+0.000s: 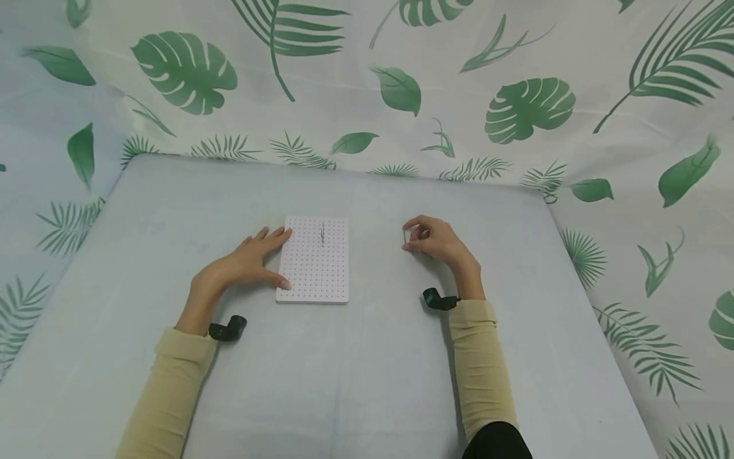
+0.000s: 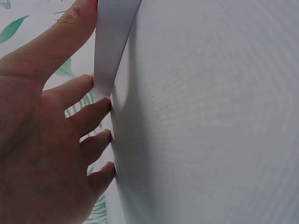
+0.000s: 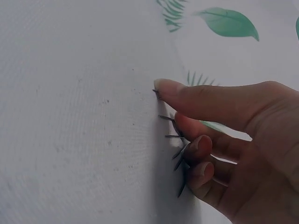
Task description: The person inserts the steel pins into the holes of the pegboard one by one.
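A white board (image 1: pixel 312 268) with rows of small dark holes lies on the table. A few thin dark pins (image 1: pixel 323 234) show on its upper part; whether they stand or lie is too small to tell. My left hand (image 1: pixel 243 264) is spread along the board's left side, thumb and index finger touching its edge. In the left wrist view the board's side wall (image 2: pixel 112 42) shows by the thumb. To the right of the board, my right hand (image 1: pixel 436 239) holds several thin dark pins (image 3: pixel 174 136) low over the table, their points sticking out from the curled fingers.
The table (image 1: pixel 344 382) has a pale cover and its far edge meets a leaf-patterned cloth (image 1: pixel 447 95). Small black cameras sit at the left wrist (image 1: pixel 228 328) and right wrist (image 1: pixel 440 299). A dark rounded shape (image 1: pixel 497 441) covers part of the right sleeve.
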The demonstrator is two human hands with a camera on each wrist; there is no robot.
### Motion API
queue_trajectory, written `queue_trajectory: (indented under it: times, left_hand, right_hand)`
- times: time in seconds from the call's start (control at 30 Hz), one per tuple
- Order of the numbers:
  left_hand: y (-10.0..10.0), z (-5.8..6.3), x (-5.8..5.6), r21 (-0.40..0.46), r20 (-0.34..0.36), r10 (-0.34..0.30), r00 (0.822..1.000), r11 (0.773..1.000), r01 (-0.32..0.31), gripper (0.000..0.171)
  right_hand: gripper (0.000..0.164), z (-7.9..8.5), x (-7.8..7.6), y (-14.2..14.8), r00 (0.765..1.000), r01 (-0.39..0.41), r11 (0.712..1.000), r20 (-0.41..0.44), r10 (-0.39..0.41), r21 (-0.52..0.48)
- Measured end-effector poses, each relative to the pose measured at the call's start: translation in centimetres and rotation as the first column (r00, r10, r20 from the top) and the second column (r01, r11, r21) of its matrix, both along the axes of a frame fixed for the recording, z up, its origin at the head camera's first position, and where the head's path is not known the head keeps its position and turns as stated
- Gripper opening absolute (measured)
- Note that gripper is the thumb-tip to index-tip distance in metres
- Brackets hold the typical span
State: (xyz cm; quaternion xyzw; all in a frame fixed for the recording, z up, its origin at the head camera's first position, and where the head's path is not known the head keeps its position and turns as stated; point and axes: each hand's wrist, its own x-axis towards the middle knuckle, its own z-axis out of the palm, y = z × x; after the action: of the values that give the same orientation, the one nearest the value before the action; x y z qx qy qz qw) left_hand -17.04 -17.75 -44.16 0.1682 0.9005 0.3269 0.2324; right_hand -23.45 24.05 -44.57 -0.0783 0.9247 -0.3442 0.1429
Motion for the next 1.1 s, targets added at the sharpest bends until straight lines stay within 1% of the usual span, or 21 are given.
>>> queue_trajectory:
  times: [0.23, 0.4, 0.67, 0.83, 0.97, 1.1]
  left_hand:
    - [0.0, -0.1, 0.0, 0.004, -0.001, 0.004, 1.0, 1.0, -0.004, 0.113]
    - [-0.1, -0.2, -0.1, -0.003, -0.004, 0.004, 1.0, 1.0, -0.004, 0.113]
    - [-0.1, -0.1, 0.0, -0.011, -0.008, 0.001, 1.0, 1.0, -0.001, 0.112]
    - [0.1, 0.0, 0.0, -0.017, -0.01, -0.009, 1.0, 1.0, 0.008, 0.112]
    - [0.1, 0.1, 0.1, -0.017, -0.01, -0.011, 1.0, 1.0, 0.011, 0.111]
    - [0.1, 0.1, 0.2, -0.018, -0.012, -0.01, 1.0, 1.0, 0.01, 0.111]
  right_hand:
    - [0.033, 0.2, 0.0, -0.3, 0.999, 0.021, 0.999, -0.041, -0.02, 0.027]
    - [0.028, 0.5, 0.2, -0.7, 0.995, 0.034, 0.999, -0.099, -0.03, 0.041]
    - [0.019, 0.3, 0.1, -1.1, 0.986, 0.036, 0.999, -0.164, -0.036, -0.007]
    - [0.018, 0.3, 0.2, -1.6, 0.984, 0.028, 0.999, -0.176, -0.033, -0.033]
    - [0.02, 0.2, 0.2, -2.1, 0.981, 0.005, 0.999, -0.191, -0.011, -0.033]
    - [0.022, 0.2, 0.3, -2.4, 0.979, 0.002, 0.999, -0.202, -0.011, -0.043]
